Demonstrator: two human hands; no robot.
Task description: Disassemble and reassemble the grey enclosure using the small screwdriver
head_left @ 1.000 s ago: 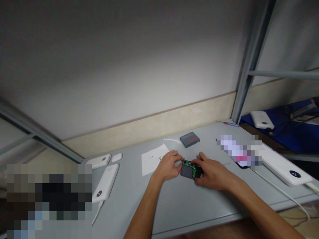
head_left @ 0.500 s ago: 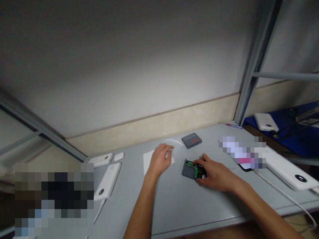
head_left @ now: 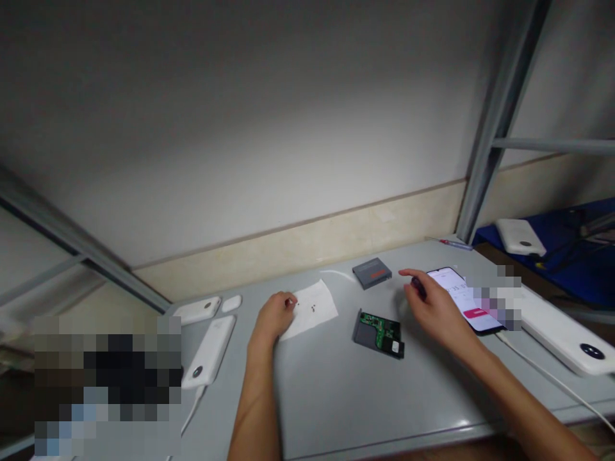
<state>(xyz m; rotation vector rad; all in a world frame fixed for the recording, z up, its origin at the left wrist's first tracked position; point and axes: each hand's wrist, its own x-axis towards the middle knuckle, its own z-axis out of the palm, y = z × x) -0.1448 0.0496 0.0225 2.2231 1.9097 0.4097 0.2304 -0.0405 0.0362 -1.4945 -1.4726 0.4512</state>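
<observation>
My left hand (head_left: 273,315) rests at the left edge of a white paper sheet (head_left: 324,310), thumb and fingers curled together. What the fingertips hold, if anything, is too small to make out. Several tiny dark screws (head_left: 313,308) lie on the paper. My right hand (head_left: 430,306) is raised over the desk beside the phone, fingers closed round a dark-handled screwdriver (head_left: 419,287) whose shaft is hidden. Between my hands lies an opened grey drive case (head_left: 368,334) with a green circuit board (head_left: 381,325) showing. Behind it is a flat grey cover (head_left: 372,273) with orange print.
A lit phone (head_left: 449,288) lies right of my right hand, by a long white power bank (head_left: 552,326). More white power banks (head_left: 211,349) stand on the left. A thin pen-like tool (head_left: 456,244) lies near the back right corner. Metal posts (head_left: 485,153) frame the desk.
My right hand has let go of the drive case and moved up and right, now with the screwdriver. My left hand has shifted left and down, uncovering the screws on the paper.
</observation>
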